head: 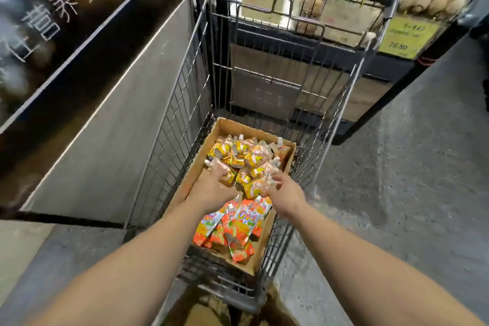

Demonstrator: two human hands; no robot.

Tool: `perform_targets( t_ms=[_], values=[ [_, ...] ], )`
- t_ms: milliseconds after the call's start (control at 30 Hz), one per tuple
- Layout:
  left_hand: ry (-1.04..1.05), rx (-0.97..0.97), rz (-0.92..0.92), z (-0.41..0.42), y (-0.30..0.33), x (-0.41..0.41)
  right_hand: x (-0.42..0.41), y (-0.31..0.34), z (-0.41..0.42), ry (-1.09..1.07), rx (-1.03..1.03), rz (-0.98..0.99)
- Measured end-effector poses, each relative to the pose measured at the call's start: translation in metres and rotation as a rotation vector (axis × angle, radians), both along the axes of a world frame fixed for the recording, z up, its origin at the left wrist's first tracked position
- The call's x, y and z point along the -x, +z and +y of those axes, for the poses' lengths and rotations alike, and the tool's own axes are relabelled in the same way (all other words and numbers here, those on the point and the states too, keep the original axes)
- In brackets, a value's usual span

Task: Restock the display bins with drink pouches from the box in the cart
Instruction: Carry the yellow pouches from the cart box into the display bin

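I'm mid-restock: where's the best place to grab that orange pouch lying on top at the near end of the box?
Probably pinch the orange pouch across its flat body just below the white spout, coming straight down from above. It lies face up on top of other pouches in the cardboard box, spout towards the far end, and the right hand is nearest.

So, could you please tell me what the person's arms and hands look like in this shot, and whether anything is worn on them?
Both forearms are bare, with no sleeve in view. The left hand and right hand wear no gloves, and no watch, bracelet or ring shows. The fingers are slightly blurred, so small details there cannot be made out.
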State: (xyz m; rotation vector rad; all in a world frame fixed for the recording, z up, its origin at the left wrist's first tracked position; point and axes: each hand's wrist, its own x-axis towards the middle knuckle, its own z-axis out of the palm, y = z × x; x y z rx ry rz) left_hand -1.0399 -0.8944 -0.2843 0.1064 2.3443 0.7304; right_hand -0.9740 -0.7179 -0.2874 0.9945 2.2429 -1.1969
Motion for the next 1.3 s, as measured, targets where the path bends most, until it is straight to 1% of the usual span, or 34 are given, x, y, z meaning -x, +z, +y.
perform_targets(
  t_ms=[167, 267, 333, 433, 533, 633, 733, 867, 967, 1033, 1133, 1300],
  values=[
    [-0.023, -0.010, -0.104, 0.031, -0.073, 0.033, 0.033, -0.064, -0.002, -0.076, 0.081, -0.081],
    [-0.046, -0.040, -0.179, 0.051, -0.129, 0.054, 0.044, -0.118, -0.004, -0.169, 0.064, -0.132],
    [-0.072, -0.028, -0.216, 0.062, -0.168, 0.063, 0.053, -0.150, -0.004, -0.240, 0.062, -0.174],
    [-0.122, -0.002, -0.226, 0.073, -0.218, 0.067, 0.067, -0.191, -0.005, -0.386, 0.065, -0.249],
    [-0.158, -0.004, -0.211, 0.080, -0.243, 0.063, 0.075, -0.222, -0.007, -0.385, 0.099, -0.298],
    [-0.147, -0.024, -0.173, 0.080, -0.253, 0.065, 0.080, -0.233, -0.009, -0.656, 0.163, -0.258],
    [-0.203, -0.053, -0.184, 0.073, -0.255, 0.071, 0.086, -0.223, -0.012, -0.824, 0.152, -0.152],
    [-0.112, -0.144, -0.261, 0.057, -0.239, 0.082, 0.100, -0.204, -0.011, -0.822, 0.269, -0.102],
    [0.062, -0.227, -0.335, 0.045, -0.221, 0.091, 0.116, -0.197, -0.011, -0.753, 0.271, -0.060],
    [0.159, -0.244, -0.359, 0.038, -0.220, 0.099, 0.128, -0.196, -0.008, -0.726, 0.260, -0.031],
    [0.248, -0.296, -0.431, 0.027, -0.223, 0.113, 0.147, -0.209, 0.002, -0.767, 0.216, -0.008],
    [0.301, -0.349, -0.485, 0.015, -0.229, 0.121, 0.169, -0.244, 0.002, -0.843, 0.164, -0.025]
  ],
)
